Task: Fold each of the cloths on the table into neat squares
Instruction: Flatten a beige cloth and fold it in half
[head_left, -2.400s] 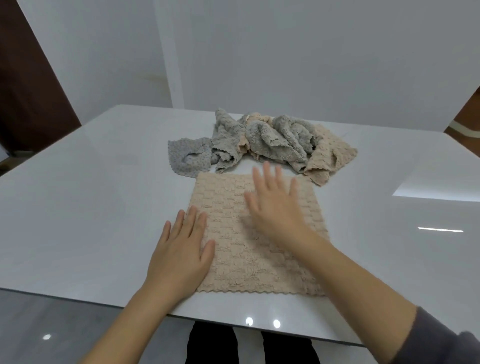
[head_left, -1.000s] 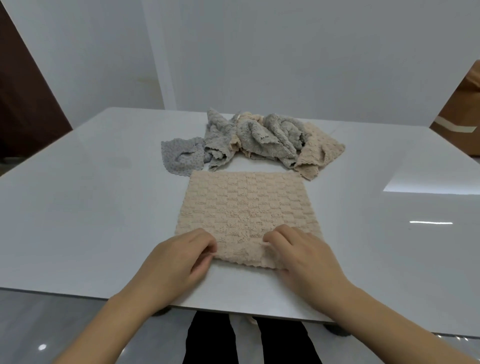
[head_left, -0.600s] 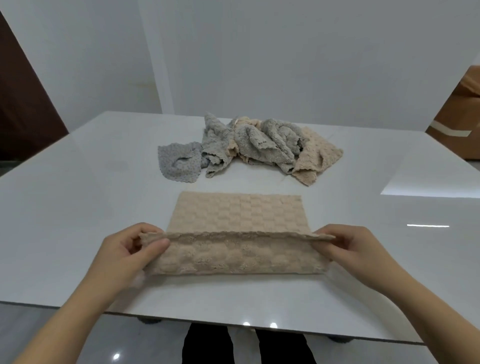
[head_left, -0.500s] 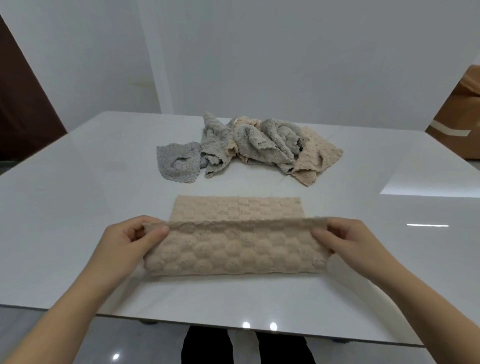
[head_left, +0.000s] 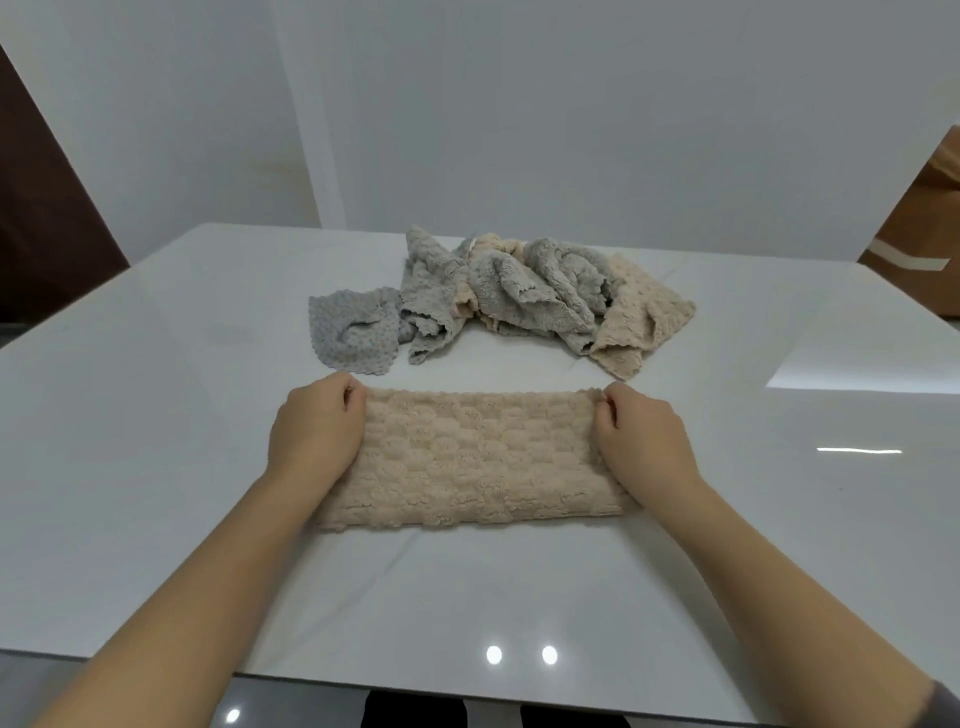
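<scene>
Your left hand and right hand pinch the far corners of the beige cloth, folded in half on the table; its second fold and the crumpled pile beyond remain outstanding.

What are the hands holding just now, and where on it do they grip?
Both hold the folded beige cloth: the left hand pinches its far left corner, the right hand its far right corner.
</scene>
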